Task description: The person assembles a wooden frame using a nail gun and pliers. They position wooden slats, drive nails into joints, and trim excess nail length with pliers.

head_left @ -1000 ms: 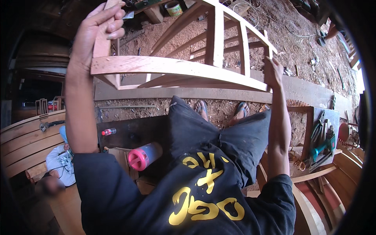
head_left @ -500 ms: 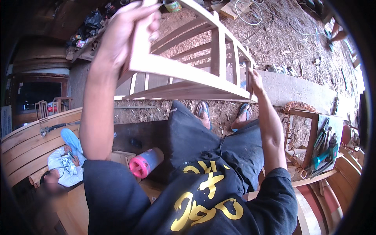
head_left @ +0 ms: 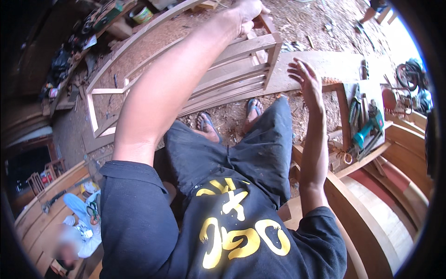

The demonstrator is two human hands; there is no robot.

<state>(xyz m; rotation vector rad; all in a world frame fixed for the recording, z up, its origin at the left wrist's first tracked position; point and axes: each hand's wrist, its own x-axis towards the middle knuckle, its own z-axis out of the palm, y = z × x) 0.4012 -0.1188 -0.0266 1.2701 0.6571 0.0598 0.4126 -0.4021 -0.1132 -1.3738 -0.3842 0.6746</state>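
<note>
A slatted pale wooden frame [head_left: 251, 45] stands tilted in front of my legs, its slats running lengthwise and its far left end near the ground. My left arm reaches across over it. My left hand [head_left: 246, 17] is closed on the frame's upper right end, where the fingers partly hide the wood. Off to the right of that end, my right hand [head_left: 305, 78] is raised in the air with fingers apart, touching nothing. The left forearm covers part of the frame's middle.
On the right, a stand [head_left: 344, 109] carries a green power tool [head_left: 367, 130] and hand tools, with an orange coiled hose [head_left: 332, 80] behind. Curved wooden pieces [head_left: 357, 209] lie beside me. A person [head_left: 86, 232] sits at lower left. A can [head_left: 141, 15] stands far left.
The frame has been turned about, its slats now facing me. My left hand has swung right, to the frame's other end. My right hand has let go of the frame.
</note>
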